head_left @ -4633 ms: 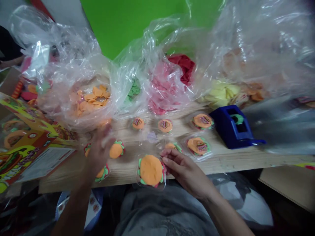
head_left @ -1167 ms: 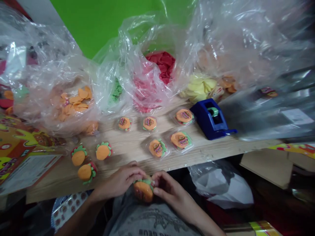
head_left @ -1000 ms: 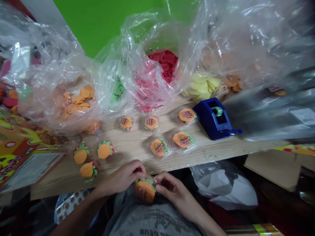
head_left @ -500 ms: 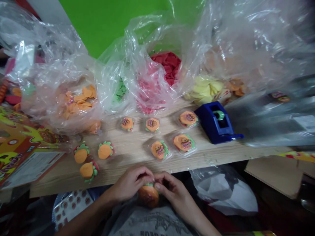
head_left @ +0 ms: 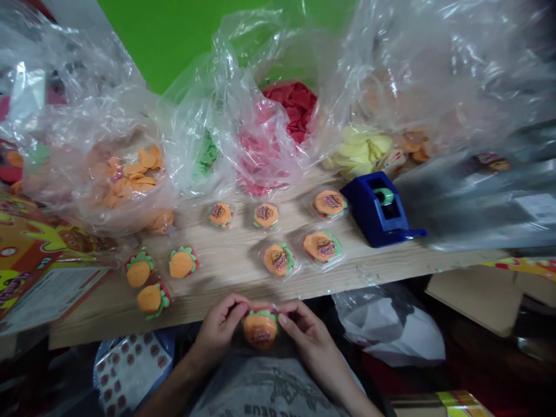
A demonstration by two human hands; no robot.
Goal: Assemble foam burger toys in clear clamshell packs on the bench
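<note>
Between my two hands, in front of my shirt, is a burger-shaped piece [head_left: 259, 331] in a clear plastic case, orange with green and red layers and a printed burger label. My left hand [head_left: 222, 323] pinches its left upper edge between thumb and fingers. On the opposite side my right hand [head_left: 307, 329] grips the right upper edge the same way. Several cased, labelled burger pieces [head_left: 324, 248] lie on the table beyond my hands. To the left sit three unlabelled burger pieces [head_left: 182, 263] with green frilled edges.
A blue tape dispenser [head_left: 377, 208] stands right of the cased pieces. Along the back are clear bags of orange pieces [head_left: 139, 174], green pieces [head_left: 207, 153], red pieces [head_left: 295, 110] and yellow pieces [head_left: 365, 147]. A sheet of burger stickers [head_left: 130, 370] lies below the table [head_left: 226, 284], lower left.
My hands have moved apart a little, to the two sides of the cased burger piece, so more of it shows. The view has shifted slightly.
</note>
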